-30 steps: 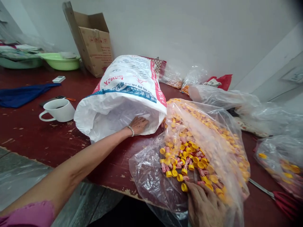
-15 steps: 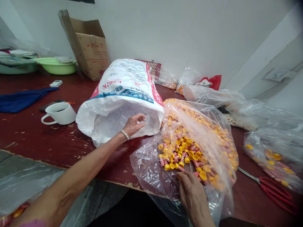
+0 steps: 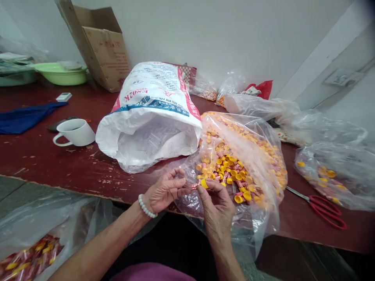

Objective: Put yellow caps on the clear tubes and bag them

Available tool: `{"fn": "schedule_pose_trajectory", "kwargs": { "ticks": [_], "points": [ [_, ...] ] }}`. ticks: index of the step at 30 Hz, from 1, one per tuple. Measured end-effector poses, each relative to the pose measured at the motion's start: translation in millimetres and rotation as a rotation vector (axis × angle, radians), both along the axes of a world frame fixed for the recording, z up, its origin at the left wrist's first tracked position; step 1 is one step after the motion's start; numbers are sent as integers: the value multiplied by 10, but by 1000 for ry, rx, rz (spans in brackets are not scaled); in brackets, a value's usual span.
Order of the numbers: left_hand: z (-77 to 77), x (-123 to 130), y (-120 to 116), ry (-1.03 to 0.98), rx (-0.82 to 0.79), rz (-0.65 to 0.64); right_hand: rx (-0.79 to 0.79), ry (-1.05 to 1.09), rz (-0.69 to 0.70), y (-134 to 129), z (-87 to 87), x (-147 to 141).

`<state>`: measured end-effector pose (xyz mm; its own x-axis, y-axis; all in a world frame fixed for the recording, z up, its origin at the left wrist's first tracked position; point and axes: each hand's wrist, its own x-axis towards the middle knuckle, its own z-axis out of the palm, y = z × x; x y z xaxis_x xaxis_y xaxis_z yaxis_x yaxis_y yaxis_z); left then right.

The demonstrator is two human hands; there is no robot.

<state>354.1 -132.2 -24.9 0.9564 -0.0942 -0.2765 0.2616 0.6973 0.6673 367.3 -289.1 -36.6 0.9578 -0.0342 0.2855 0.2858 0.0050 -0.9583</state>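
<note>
My right hand [image 3: 218, 207] pinches a yellow-capped piece [image 3: 203, 183] with a red-and-white patterned stem that points left. Facing it, my left hand [image 3: 166, 190] has its thumb and fingers closed round a small clear plastic tube [image 3: 188, 188], only faintly visible. The stem's tip is at the tube's end; how far inside it sits I cannot tell. Behind my right hand lies an open clear bag [image 3: 271, 171] full of the same yellow-capped pieces. A white woven sack [image 3: 158, 88] lies on its side behind my left hand, its mouth toward me and clear tubes [image 3: 155, 138] inside.
A white mug [image 3: 76, 134] and blue cloth [image 3: 29, 117] are on the red table's left. Red-handled scissors [image 3: 325, 208] lie at right, near another clear bag [image 3: 331, 175]. A cardboard box [image 3: 107, 58] stands behind. Below left, a bag holds capped tubes [image 3: 32, 259].
My left hand has come out of the sack's mouth, toward me, with a clear tube. My right hand has lifted from the bag with a yellow-capped piece. Both hands now meet.
</note>
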Motion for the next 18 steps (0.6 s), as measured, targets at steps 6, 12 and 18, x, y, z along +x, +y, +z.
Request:
{"fn": "schedule_pose_trajectory", "kwargs": {
  "ticks": [6,12,18],
  "points": [
    [-19,-213,-156,-85,120,-307,-366,-196,133,-120,119,-62],
    [-45,-305,-181,-66,60,-286,-751,-541,124,-121,5,-187],
    [-179,-255,-143,-13,54,-313,-945,-570,182,-25,-13,-141]
  ]
}}
